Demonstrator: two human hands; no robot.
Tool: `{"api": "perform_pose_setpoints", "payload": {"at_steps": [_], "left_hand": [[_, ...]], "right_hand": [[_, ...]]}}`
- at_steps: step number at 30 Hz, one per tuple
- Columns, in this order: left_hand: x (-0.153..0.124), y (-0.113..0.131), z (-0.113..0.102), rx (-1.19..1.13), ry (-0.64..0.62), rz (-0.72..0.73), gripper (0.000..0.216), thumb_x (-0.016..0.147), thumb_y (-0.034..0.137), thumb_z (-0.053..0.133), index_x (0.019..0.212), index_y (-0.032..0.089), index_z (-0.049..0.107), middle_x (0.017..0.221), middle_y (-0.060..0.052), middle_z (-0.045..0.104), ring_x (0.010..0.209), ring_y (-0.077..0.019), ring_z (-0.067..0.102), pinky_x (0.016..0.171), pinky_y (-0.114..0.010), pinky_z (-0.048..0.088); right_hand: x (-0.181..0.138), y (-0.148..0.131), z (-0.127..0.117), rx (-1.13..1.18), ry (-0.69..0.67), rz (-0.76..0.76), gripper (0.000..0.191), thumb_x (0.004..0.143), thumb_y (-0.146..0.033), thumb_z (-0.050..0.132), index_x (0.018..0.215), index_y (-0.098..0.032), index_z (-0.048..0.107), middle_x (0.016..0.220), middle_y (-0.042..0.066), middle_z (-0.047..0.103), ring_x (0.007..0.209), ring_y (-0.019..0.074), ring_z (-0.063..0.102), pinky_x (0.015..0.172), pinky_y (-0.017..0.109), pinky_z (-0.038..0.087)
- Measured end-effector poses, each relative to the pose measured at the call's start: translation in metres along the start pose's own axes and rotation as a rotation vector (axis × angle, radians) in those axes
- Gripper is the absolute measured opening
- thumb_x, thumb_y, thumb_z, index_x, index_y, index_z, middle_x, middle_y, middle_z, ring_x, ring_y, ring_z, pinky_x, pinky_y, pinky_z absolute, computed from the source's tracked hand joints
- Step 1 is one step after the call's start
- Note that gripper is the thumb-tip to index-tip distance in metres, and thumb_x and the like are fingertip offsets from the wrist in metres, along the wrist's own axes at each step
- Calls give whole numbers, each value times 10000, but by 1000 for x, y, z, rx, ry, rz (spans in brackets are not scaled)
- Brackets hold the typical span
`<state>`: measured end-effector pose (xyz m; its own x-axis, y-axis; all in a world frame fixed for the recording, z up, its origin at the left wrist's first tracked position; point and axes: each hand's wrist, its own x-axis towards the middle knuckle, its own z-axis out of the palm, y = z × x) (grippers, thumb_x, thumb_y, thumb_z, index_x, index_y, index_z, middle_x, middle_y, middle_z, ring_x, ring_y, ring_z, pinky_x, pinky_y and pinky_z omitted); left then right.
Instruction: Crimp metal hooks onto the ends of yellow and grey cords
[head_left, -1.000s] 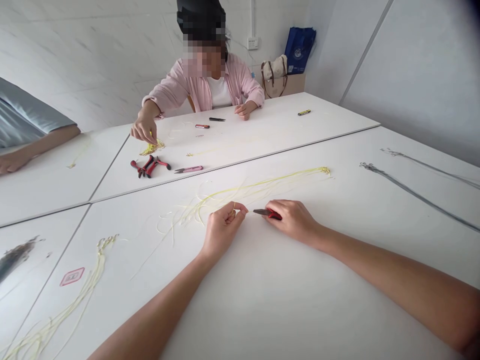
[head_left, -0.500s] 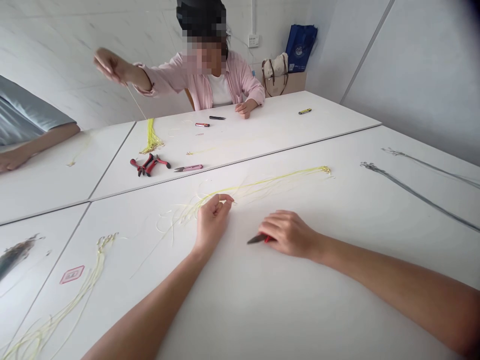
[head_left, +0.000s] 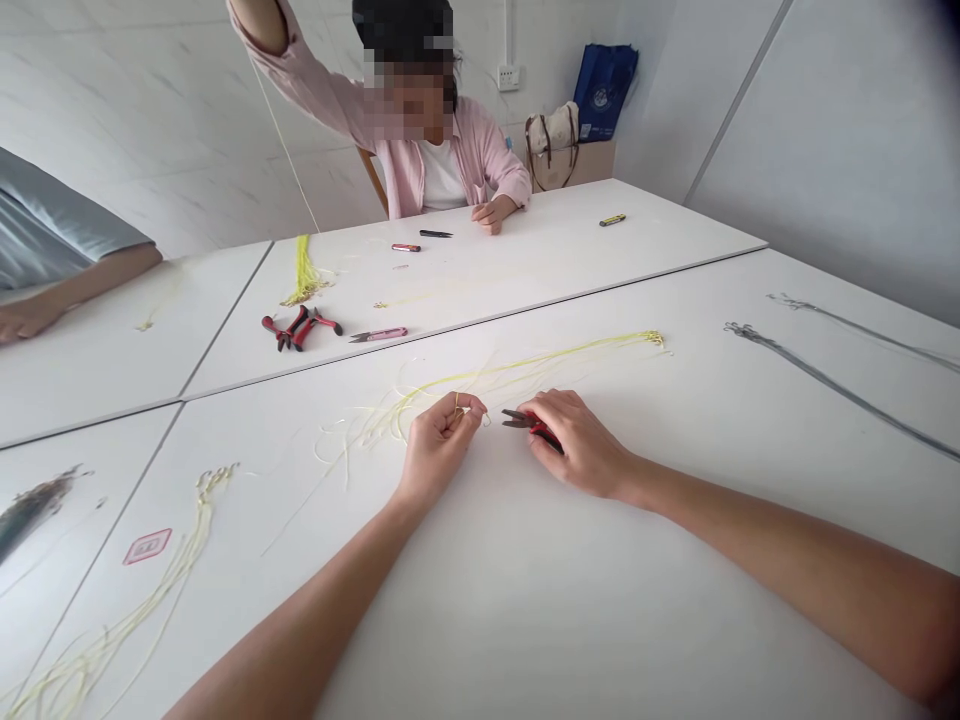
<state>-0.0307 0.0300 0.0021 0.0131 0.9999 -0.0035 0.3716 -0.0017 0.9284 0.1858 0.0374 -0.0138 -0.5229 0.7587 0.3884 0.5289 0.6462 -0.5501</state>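
Observation:
My left hand (head_left: 439, 445) rests on the white table (head_left: 525, 600) with its fingers pinched on the end of a thin yellow cord (head_left: 459, 405). That cord belongs to a loose bundle of yellow cords (head_left: 525, 365) stretching off to the right behind my hands. My right hand (head_left: 581, 440) is closed round small red-handled pliers (head_left: 529, 422). The dark jaws of the pliers point left, a short gap from my left fingertips.
Another bundle of yellow cords (head_left: 172, 570) lies at the near left, grey cords (head_left: 825, 385) at the right. Across the table sits a person in a pink shirt (head_left: 435, 160), arm raised, pulling a cord; red pliers (head_left: 300, 327) and a pink cutter (head_left: 379, 336) lie nearby. A second person's arm (head_left: 67, 290) rests at the left.
My right hand has come back up and left with the pliers toward my left fingertips. The person opposite has lifted an arm higher, drawing a cord upward.

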Motion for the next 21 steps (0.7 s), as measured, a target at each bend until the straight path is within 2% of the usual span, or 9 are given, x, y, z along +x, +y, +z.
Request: {"api": "perform_pose_setpoints", "payload": {"at_steps": [5,21], "left_hand": [[0,1,1,-18,-2,-8,233,881,420,572,859,194,624,528,85,260,482,-92,265,500,-237,202],[0,-2,1,-19,-52,4,245,913,420,569,854,190,631,555,78,260,503,-85,236,494,-234,188]], "right_hand": [[-1,4,3,-52,-35,-17,246,966,-150,549,1198,-208,605,1045,81,675,978,249,567,939,422,449],[-2,8,9,-63,26,-31,126,922,-112,611,1013,-195,640,914,63,692,884,236,573,794,372,494]]}}
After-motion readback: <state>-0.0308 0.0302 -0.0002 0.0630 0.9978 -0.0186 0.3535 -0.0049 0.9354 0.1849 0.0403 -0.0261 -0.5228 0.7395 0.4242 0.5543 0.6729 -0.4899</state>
